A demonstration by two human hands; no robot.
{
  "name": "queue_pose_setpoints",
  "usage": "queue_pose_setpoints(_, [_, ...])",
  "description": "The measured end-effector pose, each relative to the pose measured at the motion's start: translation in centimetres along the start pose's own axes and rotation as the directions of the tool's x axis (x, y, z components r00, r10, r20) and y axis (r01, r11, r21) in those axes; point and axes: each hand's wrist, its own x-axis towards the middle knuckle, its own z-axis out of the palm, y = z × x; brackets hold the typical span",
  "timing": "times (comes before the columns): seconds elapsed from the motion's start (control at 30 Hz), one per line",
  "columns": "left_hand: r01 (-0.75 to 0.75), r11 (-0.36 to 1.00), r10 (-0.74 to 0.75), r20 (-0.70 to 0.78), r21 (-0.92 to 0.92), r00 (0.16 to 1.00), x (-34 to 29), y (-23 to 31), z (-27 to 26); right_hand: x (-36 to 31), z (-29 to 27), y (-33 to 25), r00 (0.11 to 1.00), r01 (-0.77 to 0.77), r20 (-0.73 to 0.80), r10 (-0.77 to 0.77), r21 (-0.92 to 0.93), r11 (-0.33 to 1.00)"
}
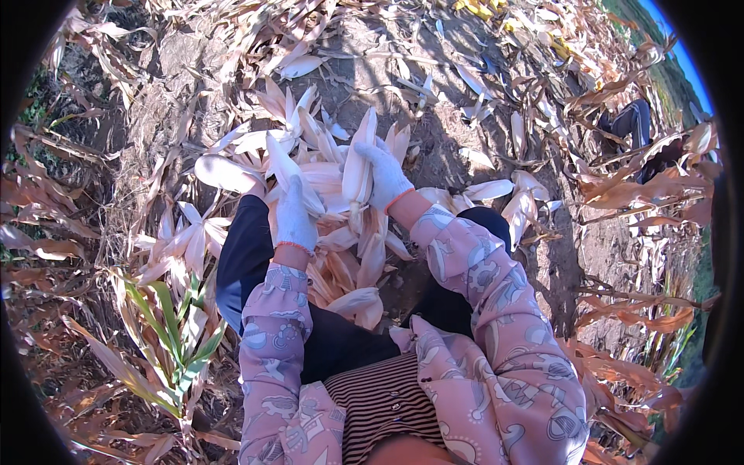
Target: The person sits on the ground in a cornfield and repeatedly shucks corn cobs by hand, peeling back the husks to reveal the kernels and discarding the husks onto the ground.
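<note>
Both my hands wear white gloves with orange cuffs. My left hand [295, 215] grips a pale dry corn husk leaf [288, 169] that points up and left. My right hand [385, 175] is closed on a husked corn ear [359, 164] that stands upright beside it. A heap of pale corn husks [341, 256] lies between my knees, under and around both hands. My sleeves are pink with a printed pattern, and my trousers are dark.
Dry brown corn stalks and leaves [635, 194] cover the bare soil [372, 54] all around. A small green plant [174, 325] grows at my left. Another person's dark legs [632, 124] show at the upper right. Yellow cobs [477, 9] lie at the top.
</note>
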Motion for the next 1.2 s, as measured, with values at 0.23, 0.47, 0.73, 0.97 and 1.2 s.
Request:
queue_pose_setpoints(0.23, [-0.437,0.739,0.327,0.293,0.514,0.898,-1.5,-0.6,1.5,0.1,-0.9,0.7,0.986,0.101,0.154,-0.067,-0.225,0.969])
queue_pose_setpoints(0.47, [-0.288,0.889,0.224,0.210,0.357,0.952,-2.0,-4.8,1.0,-3.1,-1.6,5.3,0.929,0.310,0.366,-0.063,-0.670,0.675])
queue_pose_setpoints(0.73, [-0.250,0.961,0.248,0.031,0.120,0.968,-1.4,-3.6,1.4,-2.9,-0.5,5.6,0.919,0.390,0.302,-0.254,-0.592,0.705])
queue_pose_setpoints(0.97, [-0.156,0.985,0.162,0.079,-0.077,0.984,-0.8,-3.4,0.6,-5.6,2.1,2.5,0.954,0.178,0.300,0.014,-0.601,0.779])
queue_pose_setpoints(1.2, [-0.111,0.925,0.049,0.175,0.363,0.983,-0.7,0.1,0.2,-3.8,1.2,1.8,0.964,0.138,0.256,0.069,-0.705,0.696])
